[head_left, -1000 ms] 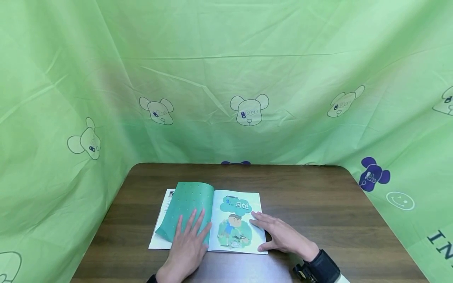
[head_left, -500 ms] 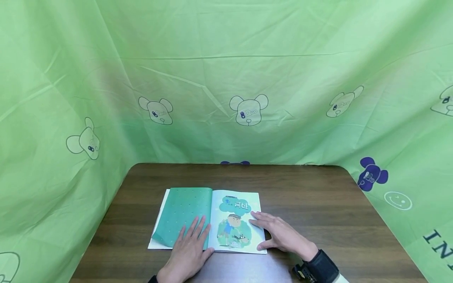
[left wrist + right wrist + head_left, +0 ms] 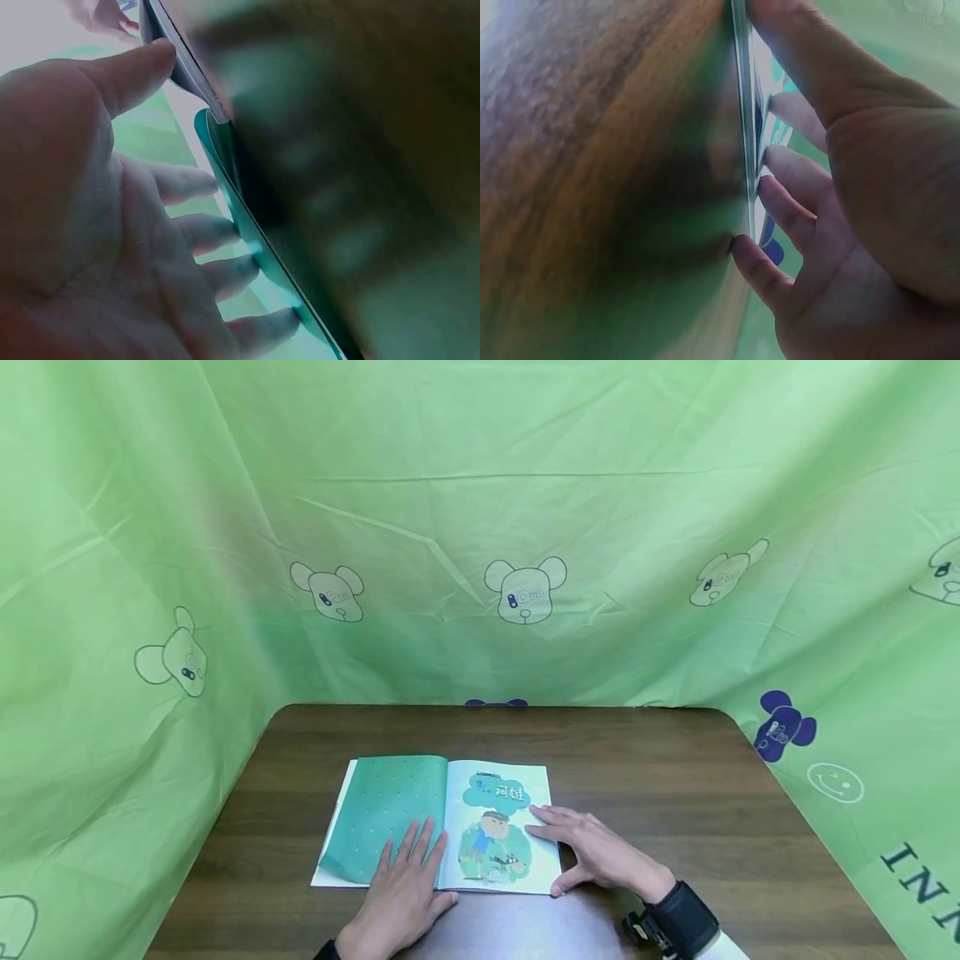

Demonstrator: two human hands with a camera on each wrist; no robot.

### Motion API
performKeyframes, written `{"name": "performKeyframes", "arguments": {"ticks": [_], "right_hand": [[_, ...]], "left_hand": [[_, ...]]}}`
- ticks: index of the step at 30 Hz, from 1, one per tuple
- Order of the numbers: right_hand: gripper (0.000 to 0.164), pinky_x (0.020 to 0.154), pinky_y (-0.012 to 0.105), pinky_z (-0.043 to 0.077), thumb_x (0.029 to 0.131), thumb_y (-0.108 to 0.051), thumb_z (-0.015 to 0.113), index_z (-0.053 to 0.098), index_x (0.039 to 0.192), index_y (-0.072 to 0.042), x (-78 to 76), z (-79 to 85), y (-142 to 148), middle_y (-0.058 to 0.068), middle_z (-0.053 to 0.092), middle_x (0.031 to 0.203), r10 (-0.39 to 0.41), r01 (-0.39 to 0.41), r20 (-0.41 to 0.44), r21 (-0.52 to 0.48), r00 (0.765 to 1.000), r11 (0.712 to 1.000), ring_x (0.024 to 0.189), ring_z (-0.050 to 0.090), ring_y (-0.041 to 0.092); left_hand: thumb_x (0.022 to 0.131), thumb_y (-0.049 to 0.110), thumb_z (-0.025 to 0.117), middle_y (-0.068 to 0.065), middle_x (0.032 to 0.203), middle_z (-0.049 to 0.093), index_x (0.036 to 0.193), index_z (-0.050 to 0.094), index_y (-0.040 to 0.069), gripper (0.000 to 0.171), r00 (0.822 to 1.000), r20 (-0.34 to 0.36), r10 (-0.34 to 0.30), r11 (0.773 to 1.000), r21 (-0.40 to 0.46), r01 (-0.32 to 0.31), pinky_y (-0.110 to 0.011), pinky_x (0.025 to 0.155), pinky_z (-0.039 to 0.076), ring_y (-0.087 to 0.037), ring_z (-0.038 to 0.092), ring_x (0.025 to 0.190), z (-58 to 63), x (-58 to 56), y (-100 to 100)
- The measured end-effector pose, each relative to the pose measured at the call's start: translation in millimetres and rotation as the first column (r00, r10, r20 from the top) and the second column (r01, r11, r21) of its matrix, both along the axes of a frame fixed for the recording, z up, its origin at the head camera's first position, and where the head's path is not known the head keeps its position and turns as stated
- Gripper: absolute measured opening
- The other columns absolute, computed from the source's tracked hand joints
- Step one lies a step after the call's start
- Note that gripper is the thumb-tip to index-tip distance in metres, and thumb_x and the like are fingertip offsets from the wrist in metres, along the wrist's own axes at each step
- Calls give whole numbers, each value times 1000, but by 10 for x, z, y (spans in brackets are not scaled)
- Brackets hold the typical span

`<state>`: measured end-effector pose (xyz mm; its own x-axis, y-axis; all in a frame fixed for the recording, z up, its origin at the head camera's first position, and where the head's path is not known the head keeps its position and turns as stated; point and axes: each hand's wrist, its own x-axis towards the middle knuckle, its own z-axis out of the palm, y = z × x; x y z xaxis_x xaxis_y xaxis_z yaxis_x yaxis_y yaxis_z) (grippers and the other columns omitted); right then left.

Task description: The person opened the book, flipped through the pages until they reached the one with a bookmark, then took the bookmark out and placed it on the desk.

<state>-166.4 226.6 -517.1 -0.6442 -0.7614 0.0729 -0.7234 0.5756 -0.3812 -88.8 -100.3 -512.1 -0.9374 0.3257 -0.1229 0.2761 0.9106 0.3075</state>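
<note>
Head view: book (image 3: 451,797) between both hands, left hand (image 3: 401,893) spread on the green page (image 3: 397,797), right hand (image 3: 600,852) relaxed at the white page's (image 3: 495,827) edge, probably to hold it flat. Left wrist: straight fingers (image 3: 210,234), no grip. Right wrist: loose fingertips (image 3: 774,154), likely just steadying.

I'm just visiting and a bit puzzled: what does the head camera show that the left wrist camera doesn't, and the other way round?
Only the head view shows the open book from above, with its cartoon figure, plus the bear faces on the curtain and the black wristband. Only the left wrist view shows the left hand from its palm side. Both show that hand's fingers at the green page, the tabletop and the right hand, just partly in the wrist view.
</note>
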Motion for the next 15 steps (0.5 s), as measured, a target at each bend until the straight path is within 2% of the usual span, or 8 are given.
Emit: {"name": "performKeyframes", "arguments": {"ticks": [7, 15], "right_hand": [[79, 95, 63, 43, 73, -61, 68, 62, 136, -12, -3, -53, -19, 14, 47, 150, -2, 1, -65, -27, 998, 1000, 133, 45, 35], [58, 95, 55, 47, 85, -54, 62, 69, 126, -14, -5, -76, -111, 13, 56, 142, -68, 61, -143, -58, 987, 996, 127, 52, 31]], "left_hand": [[85, 57, 62, -19, 162, 21, 153, 35, 9, 88, 1000, 17, 15, 1000, 21, -15, -74, 105, 22, -43, 18, 146, -19, -15, 30], [85, 59, 60, -19, 162, 22, 153, 36, 11, 87, 1000, 14, 28, 1000, 9, -28, -75, 104, 23, -44, 19, 146, -38, -40, 67]]}}
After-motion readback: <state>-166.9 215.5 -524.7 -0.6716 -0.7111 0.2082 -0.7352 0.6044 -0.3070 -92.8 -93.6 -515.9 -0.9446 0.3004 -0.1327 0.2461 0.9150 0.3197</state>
